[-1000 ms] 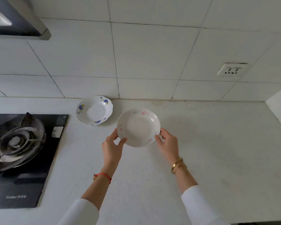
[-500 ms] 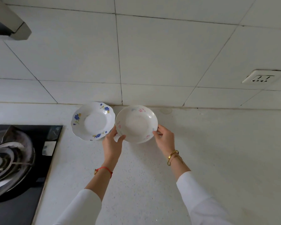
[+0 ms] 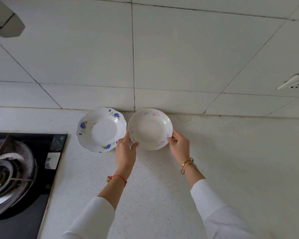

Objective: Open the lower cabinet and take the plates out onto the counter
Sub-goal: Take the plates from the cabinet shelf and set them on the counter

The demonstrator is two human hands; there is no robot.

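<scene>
A round white plate with pink flowers (image 3: pixel 150 129) is at the back of the white counter (image 3: pixel 162 178), close to the tiled wall. My left hand (image 3: pixel 125 150) grips its left rim and my right hand (image 3: pixel 179 145) grips its right rim. Just to its left lies a scalloped white plate with blue flowers (image 3: pixel 101 129), flat on the counter, its edge almost touching the pink plate. The lower cabinet is out of view.
A black gas stove (image 3: pixel 21 173) with a metal burner fills the left side. A range hood corner (image 3: pixel 5 19) hangs at top left. A wall socket (image 3: pixel 295 83) sits on the tiles at right.
Both hands have carried the pink-flowered plate away from me toward the wall, down beside the blue-flowered plate. The view has shifted closer to the wall.
</scene>
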